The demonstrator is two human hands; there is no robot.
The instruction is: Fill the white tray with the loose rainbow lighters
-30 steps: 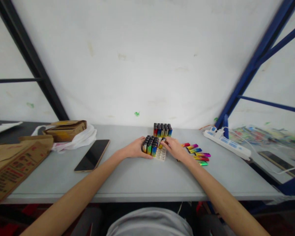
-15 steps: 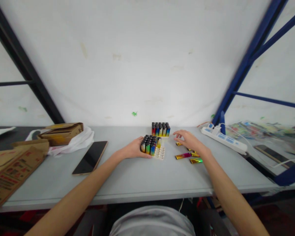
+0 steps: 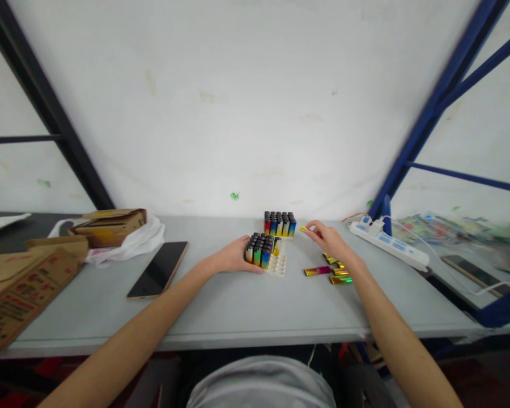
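Note:
My left hand (image 3: pixel 233 255) curls round the near left side of a block of black-topped lighters (image 3: pixel 258 252), thumb in front and fingers behind. These lighters stand upright in a pale tray (image 3: pixel 277 265) of round-cornered slots, its right part bare except for a single gold lighter (image 3: pixel 276 246). To the right, my right hand (image 3: pixel 325 237) is raised over the table, pinching a gold lighter (image 3: pixel 303 229) whose end shows past the fingertips. Below that hand lie several shiny loose lighters, among them a magenta-and-gold one (image 3: pixel 317 271) and a green-gold one (image 3: pixel 340 279).
A second full tray of lighters (image 3: pixel 279 224) stands behind, near the wall. A phone (image 3: pixel 158 270), an open cardboard box (image 3: pixel 109 228) on a white bag and a larger carton (image 3: pixel 34 292) are on the left. A white power strip (image 3: pixel 389 245) lies at right.
My right hand has closed on a gold lighter from the loose pile and lifted it slightly. The left hand keeps its hold on the block of lighters. The view has shifted a little.

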